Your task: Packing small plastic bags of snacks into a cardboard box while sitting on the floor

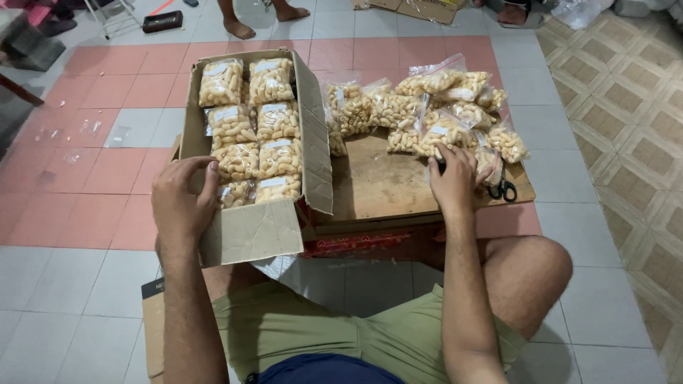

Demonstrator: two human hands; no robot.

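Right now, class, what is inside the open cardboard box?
The cardboard box holds clear snack bags of pale puffed pieces, laid in two rows. The left hand grips its near wall. Anything beneath that top layer is covered.

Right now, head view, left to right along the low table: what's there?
left hand → cardboard box of bagged snacks → bare wooden board → right hand on the loose snack bags → black-handled scissors
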